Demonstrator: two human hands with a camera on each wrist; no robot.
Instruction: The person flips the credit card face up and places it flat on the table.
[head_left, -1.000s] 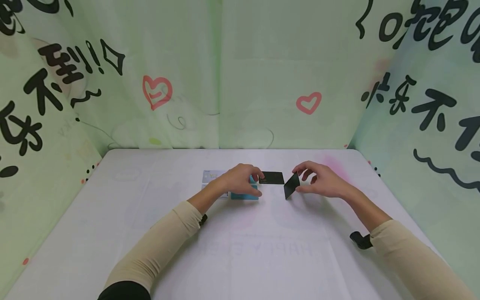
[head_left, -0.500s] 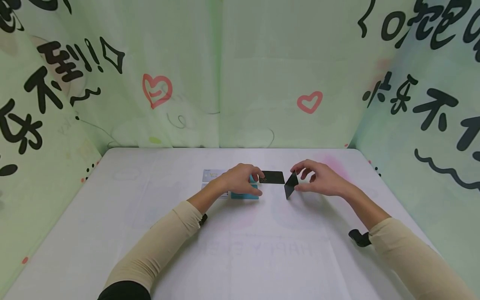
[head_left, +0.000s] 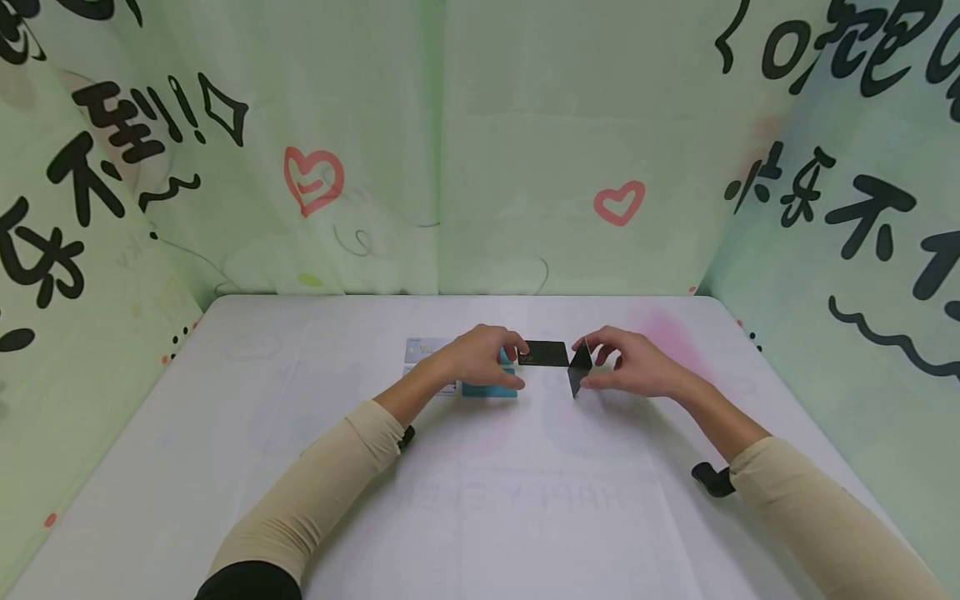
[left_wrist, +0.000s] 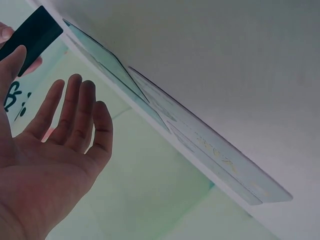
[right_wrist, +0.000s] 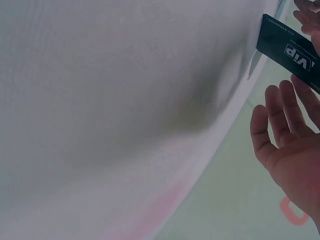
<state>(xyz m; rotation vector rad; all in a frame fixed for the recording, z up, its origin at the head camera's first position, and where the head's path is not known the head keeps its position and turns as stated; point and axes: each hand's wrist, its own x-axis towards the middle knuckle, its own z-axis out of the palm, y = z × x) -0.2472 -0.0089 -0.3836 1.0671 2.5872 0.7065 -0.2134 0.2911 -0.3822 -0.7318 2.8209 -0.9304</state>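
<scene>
My right hand (head_left: 633, 362) pinches a dark VIP card (head_left: 579, 367) between thumb and fingers. The card stands tilted on edge, and its VIP print shows in the right wrist view. Just left of it a black VIP card (head_left: 546, 354) lies flat on the table. My left hand (head_left: 483, 358) hovers over the cards to the left with fingers relaxed and spread, holding nothing; its fingertips reach the black card's left edge. Beneath it lie a teal card (head_left: 487, 390) and a pale silver card (head_left: 429, 350); the hand and wrist partly hide these and other cards.
The table (head_left: 375, 517) wears a white cloth with faint pink patches. Pale green curtains (head_left: 525, 150) with black lettering and red hearts enclose the back and both sides. A dark strap piece (head_left: 712, 480) hangs below the right sleeve.
My right hand has moved slightly left with the dark card, bringing it closer to the flat black card. The left hand has stayed in place.
</scene>
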